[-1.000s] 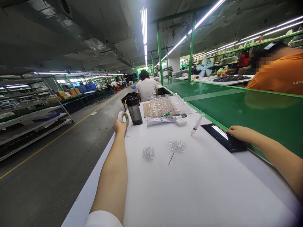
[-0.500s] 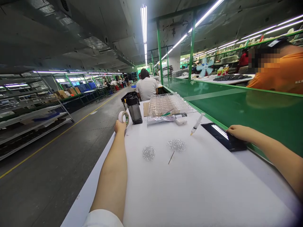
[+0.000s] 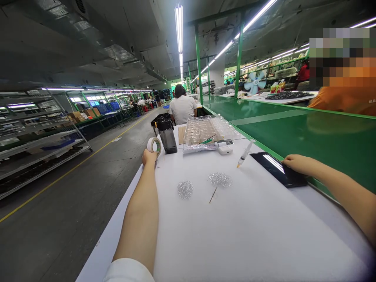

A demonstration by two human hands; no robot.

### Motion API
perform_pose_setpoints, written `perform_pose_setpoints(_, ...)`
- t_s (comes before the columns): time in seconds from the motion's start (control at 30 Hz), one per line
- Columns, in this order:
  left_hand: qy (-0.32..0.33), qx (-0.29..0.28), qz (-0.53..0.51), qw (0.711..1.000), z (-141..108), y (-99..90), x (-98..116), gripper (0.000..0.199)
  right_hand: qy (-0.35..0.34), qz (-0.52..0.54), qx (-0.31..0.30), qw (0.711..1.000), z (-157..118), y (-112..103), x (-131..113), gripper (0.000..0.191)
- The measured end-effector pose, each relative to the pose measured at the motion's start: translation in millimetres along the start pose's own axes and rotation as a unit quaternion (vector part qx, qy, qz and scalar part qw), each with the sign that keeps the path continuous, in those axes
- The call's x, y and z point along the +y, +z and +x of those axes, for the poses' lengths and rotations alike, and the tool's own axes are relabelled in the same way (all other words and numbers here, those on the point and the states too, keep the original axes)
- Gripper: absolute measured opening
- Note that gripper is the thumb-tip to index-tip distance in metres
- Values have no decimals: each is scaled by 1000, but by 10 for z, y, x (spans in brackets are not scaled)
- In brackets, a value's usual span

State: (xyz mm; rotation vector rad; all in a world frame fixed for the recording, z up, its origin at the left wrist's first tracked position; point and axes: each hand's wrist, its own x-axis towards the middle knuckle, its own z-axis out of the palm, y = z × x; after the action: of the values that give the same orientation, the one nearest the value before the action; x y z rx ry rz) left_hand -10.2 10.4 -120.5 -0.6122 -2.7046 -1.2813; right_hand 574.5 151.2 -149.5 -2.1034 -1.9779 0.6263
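Observation:
My left hand (image 3: 149,157) is at the left edge of the white table (image 3: 235,239), its fingers curled. It is right against a roll of tape (image 3: 153,146) standing on its side; whether it grips the roll or the table edge is hidden. On the far right, my right hand (image 3: 296,162) rests with bent fingers at the edge of a black glossy tablet (image 3: 279,169), beside the green rim; what its fingers hold cannot be seen. Between the hands lie two piles of tiny clear pieces, a left pile (image 3: 185,189) and a right pile (image 3: 220,180), a thin stick (image 3: 213,195) and a syringe (image 3: 245,154).
A dark bottle (image 3: 168,137) stands beyond the tape. Behind the piles are a clear compartment tray (image 3: 205,128), a plastic-wrapped packet (image 3: 199,148) and a small white case (image 3: 225,150). A green conveyor surface (image 3: 329,137) runs along the right. Two co-workers sit nearby, one ahead, one across.
Both hands keep their places and the things on the table stay put. The view has shifted very slightly. Across the green surface, the person in orange has raised their head and upper body.

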Motion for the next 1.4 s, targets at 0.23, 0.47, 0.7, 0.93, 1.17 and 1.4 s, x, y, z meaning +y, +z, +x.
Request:
perform_pose_setpoints(0.23,-8,14,-16,1000,-46,-63,69,28,3,-5,-2,1000,-88,-23,-63,42)
perform_pose_setpoints(0.47,-18,-12,17,1000,-26,-49,42,30,4,2,-11,1000,-109,-37,-60,43)
perform_pose_setpoints(0.7,11,31,15,999,-39,-54,85,19,-9,-3,-7,1000,-68,-41,-27,40)
perform_pose_setpoints(0.93,-1,-30,56,998,11,27,6,35,-5,-6,-3,1000,-125,-59,-70,46)
perform_pose_setpoints(1.17,6,-3,43,999,61,55,-13,26,-8,-2,-5,1000,-62,-38,-34,38)
perform_pose_setpoints(1.4,17,27,39,999,14,7,22,28,-10,0,-6,1000,6,-2,25,35)
